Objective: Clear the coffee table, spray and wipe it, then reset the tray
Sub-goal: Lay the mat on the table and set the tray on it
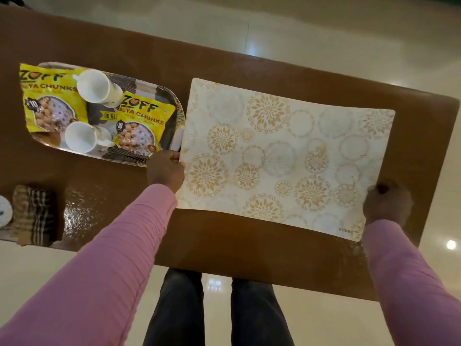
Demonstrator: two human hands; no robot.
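A white placemat (pixel 287 156) with gold and grey floral circles lies on the brown coffee table (pixel 237 240). My left hand (pixel 166 171) grips the mat's left edge, and my right hand (pixel 386 206) grips its right near corner. Just left of the mat sits a patterned tray (pixel 174 108). The tray carries two yellow soya chunk packets (pixel 50 101) (pixel 139 123) and two white mugs (pixel 98 87) (pixel 83 137) lying tilted on them.
A folded checked cloth (pixel 35 216) lies at the table's near left edge, beside a white round object (pixel 3 213) cut off by the frame. Glossy cream floor tiles (pixel 324 33) surround the table. My legs (pixel 219 310) stand at its near edge.
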